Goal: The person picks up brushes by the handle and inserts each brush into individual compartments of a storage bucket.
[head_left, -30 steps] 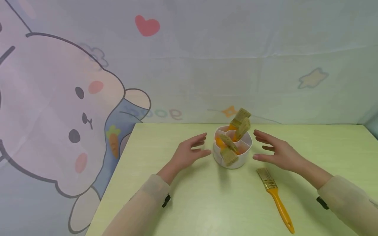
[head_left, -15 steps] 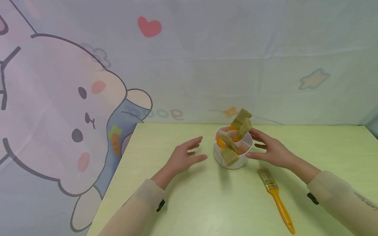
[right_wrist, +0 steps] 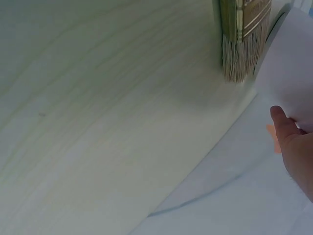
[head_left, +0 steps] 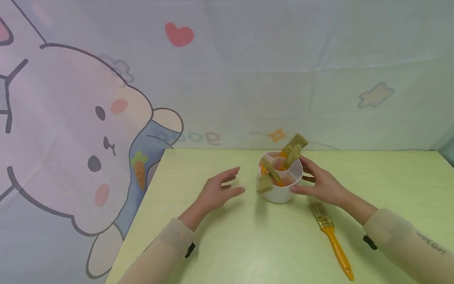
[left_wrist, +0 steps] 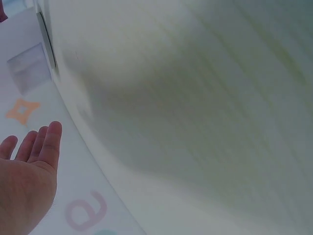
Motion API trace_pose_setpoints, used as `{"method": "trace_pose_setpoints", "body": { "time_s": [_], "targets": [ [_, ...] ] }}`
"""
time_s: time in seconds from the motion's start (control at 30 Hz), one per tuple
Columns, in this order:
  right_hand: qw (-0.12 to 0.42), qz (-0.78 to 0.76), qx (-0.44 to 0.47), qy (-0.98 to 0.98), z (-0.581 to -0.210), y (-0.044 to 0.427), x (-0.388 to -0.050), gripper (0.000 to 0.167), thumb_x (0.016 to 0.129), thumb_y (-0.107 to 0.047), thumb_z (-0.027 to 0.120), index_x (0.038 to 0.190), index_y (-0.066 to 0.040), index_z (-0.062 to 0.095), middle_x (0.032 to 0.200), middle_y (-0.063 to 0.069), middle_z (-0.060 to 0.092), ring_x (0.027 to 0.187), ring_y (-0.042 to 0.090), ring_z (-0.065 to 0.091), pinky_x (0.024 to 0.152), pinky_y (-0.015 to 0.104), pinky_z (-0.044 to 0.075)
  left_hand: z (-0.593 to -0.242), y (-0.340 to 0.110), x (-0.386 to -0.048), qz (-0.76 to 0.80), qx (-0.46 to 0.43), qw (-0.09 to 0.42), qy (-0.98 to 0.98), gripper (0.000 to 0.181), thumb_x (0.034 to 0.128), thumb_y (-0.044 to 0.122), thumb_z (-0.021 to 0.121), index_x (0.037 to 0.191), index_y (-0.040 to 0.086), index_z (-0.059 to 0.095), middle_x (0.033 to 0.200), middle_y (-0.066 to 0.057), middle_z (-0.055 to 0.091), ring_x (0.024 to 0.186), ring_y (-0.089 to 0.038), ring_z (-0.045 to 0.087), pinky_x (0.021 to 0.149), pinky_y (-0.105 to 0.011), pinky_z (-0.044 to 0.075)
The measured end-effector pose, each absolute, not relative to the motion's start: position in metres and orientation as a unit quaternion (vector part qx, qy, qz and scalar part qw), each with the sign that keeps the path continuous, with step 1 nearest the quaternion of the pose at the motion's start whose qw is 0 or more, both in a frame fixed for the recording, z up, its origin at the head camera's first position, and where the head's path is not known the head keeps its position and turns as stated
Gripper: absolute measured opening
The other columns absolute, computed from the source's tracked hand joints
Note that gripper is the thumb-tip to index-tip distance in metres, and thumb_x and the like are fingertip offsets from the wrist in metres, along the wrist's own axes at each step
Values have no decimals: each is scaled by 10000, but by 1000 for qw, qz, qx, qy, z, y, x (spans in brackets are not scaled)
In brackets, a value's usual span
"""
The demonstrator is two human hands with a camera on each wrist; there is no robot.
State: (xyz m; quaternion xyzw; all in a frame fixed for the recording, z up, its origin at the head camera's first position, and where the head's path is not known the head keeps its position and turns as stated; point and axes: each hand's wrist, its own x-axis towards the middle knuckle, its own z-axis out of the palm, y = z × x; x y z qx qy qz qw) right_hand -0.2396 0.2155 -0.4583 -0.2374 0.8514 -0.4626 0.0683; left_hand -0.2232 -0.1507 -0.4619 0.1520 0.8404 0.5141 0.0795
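Observation:
A white round organizer (head_left: 281, 195) with divided compartments stands on the table, several paintbrushes leaning in it, bristles up and orange handles down. My right hand (head_left: 320, 185) holds its right side, thumb at the front and fingers round the back. In the right wrist view, the thumb (right_wrist: 281, 122) lies against the white wall (right_wrist: 288, 63). My left hand (head_left: 216, 193) is held to the left of the organizer, apart from it, fingers extended and touching nothing. A loose paintbrush (head_left: 333, 240) with a yellow-orange handle lies on the table below my right hand, bristles toward the organizer.
The pale yellow-green table (head_left: 255, 244) ends at a back edge just behind the organizer. Behind it hangs a printed cloth (head_left: 248, 98) with a cartoon rabbit (head_left: 71, 130) at the left.
My right hand has come left from beside the organizer onto its side. The organizer has turned: its front brush shifted left, its back brush right. My left hand has drawn slightly away leftward.

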Motion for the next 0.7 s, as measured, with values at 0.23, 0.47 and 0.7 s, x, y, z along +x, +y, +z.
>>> {"method": "trace_pose_setpoints", "body": {
  "time_s": [0.23, 0.47, 0.7],
  "targets": [
    [50, -473, -229, 849, -461, 215, -236, 995, 943, -197, 855, 1699, -53, 223, 1665, 218, 395, 1472, 474, 466, 1107, 577, 517, -462, -154, -221, 511, 152, 77, 843, 693, 983, 265, 812, 1601, 162, 516, 1634, -19, 507, 1459, -283, 536, 1171, -441, 504],
    [29, -495, -215, 841, -463, 214, -228, 913, 947, -166, 847, 1667, -38, 301, 1588, 232, 485, 1407, 469, 540, 1033, 548, 575, -464, -154, -219, 511, 157, 75, 842, 702, 981, 258, 815, 1601, 132, 511, 1633, -23, 507, 1459, -283, 535, 1166, -438, 509],
    [18, -502, -199, 841, -465, 213, -217, 879, 953, -172, 842, 1656, -38, 331, 1614, 199, 469, 1408, 442, 545, 1014, 524, 592, -465, -157, -213, 522, 150, 75, 836, 696, 975, 239, 821, 1588, 102, 522, 1629, -62, 511, 1465, -311, 527, 1168, -454, 506]
  ]
}}
